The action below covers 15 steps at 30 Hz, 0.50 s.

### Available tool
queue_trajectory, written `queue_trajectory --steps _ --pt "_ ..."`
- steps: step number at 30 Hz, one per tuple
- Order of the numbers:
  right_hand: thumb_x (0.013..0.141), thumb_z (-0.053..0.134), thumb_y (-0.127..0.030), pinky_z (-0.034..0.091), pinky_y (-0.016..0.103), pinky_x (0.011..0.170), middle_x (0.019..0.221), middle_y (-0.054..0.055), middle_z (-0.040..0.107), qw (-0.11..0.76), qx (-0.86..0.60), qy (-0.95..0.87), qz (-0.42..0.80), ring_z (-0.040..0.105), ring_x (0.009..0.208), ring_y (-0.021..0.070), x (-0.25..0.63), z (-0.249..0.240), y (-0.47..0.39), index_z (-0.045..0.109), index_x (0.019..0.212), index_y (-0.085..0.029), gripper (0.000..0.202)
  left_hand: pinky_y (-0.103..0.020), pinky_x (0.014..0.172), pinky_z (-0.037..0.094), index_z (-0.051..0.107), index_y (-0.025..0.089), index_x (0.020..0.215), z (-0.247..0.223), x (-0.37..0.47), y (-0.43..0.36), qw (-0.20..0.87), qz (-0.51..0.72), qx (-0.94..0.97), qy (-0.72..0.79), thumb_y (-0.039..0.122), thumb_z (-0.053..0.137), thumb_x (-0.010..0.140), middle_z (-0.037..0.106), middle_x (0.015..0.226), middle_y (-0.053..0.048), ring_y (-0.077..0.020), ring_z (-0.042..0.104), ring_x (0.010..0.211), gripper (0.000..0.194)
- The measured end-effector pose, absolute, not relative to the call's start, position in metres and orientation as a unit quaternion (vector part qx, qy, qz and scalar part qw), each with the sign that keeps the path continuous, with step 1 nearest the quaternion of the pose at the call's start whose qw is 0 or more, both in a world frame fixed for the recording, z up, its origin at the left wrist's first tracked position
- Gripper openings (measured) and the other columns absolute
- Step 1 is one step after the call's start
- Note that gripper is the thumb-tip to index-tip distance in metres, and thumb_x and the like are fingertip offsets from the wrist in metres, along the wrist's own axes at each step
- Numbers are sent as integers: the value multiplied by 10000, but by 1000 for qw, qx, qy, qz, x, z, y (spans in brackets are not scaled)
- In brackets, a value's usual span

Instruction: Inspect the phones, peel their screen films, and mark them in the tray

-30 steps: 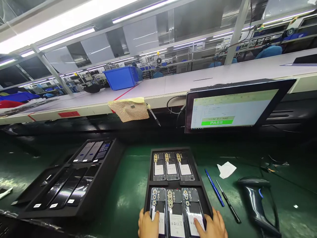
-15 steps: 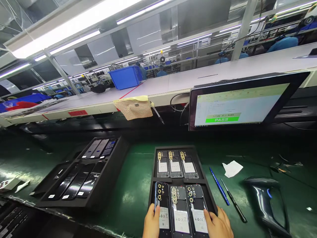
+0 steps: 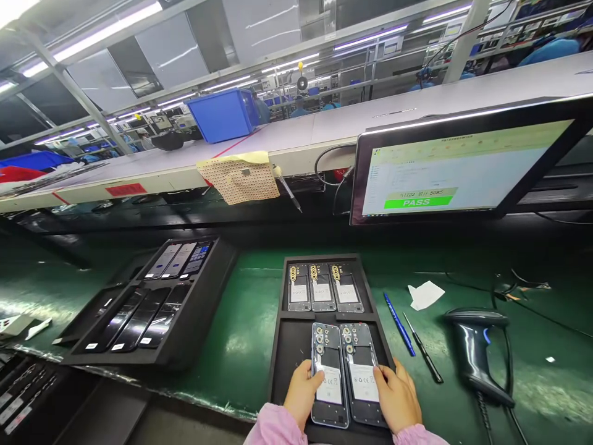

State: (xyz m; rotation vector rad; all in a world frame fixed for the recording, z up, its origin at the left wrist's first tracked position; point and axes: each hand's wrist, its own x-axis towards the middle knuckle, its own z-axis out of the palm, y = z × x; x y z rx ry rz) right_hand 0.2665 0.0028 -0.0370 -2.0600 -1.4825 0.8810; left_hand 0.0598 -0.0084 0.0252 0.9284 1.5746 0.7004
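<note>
Six-slot black foam tray (image 3: 276, 346) lies in front of me with opened phones, backs off, showing lens rings and white battery labels. My left hand (image 3: 303, 389) grips the left edge of a phone (image 3: 330, 398), thumb on its label. That phone lies over the tray's lower middle, and the lower left space is bare. My right hand (image 3: 399, 395) is closed at the tray's right side, thumb on the right edge of another phone (image 3: 365, 346); its fingertips are partly hidden. Three more phones (image 3: 320, 296) sit in the upper row.
A second black tray (image 3: 204, 309) of phones stands left. Right of my tray lie a blue pen (image 3: 399, 324), a thin dark tool (image 3: 424, 349), a paper scrap (image 3: 426, 295) and a barcode scanner (image 3: 477, 352). Behind stands a monitor (image 3: 463, 173) reading PASS.
The left-hand phone has moved right from the lower left space, over where the middle phone was. That middle phone is no longer visible. My right hand stays by the right phone.
</note>
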Motion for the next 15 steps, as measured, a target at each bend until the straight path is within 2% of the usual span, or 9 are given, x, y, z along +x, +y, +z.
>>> queue_trajectory --steps 2,4,7,11,15 --pt "708 419 -505 269 505 1011 1269 206 457 245 -745 -526 329 380 1192 386 267 -36 3 695 804 -171 445 -389 721 401 484 190 661 29 58 -8 482 248 437 718 388 531 650 610 680 -76 -270 592 753 203" --pt "676 463 -536 266 516 1002 1253 198 468 266 -743 -510 341 376 1186 396 266 -34 3 693 742 -191 420 -445 766 352 453 203 593 35 56 -8 408 200 475 754 375 559 639 580 664 -85 -316 564 789 207" --pt "630 511 -563 250 518 1004 1232 172 496 302 -738 -485 358 367 1185 395 265 -32 4 669 598 -218 381 -471 803 313 479 195 629 42 53 -8 348 152 513 770 361 565 646 585 749 -112 -341 539 848 188" --pt "580 533 -592 239 486 1025 1248 157 505 364 -728 -445 374 388 1186 370 272 -29 6 630 490 -215 400 -421 818 339 550 165 748 46 49 -7 356 144 527 758 369 545 680 602 850 -124 -300 541 872 216" --pt "600 503 -644 403 439 916 1307 167 461 428 -706 -378 419 465 1143 358 278 -17 6 652 532 -171 501 -332 805 415 559 111 997 50 45 -5 456 194 488 719 433 403 791 646 938 -138 -230 594 887 413"
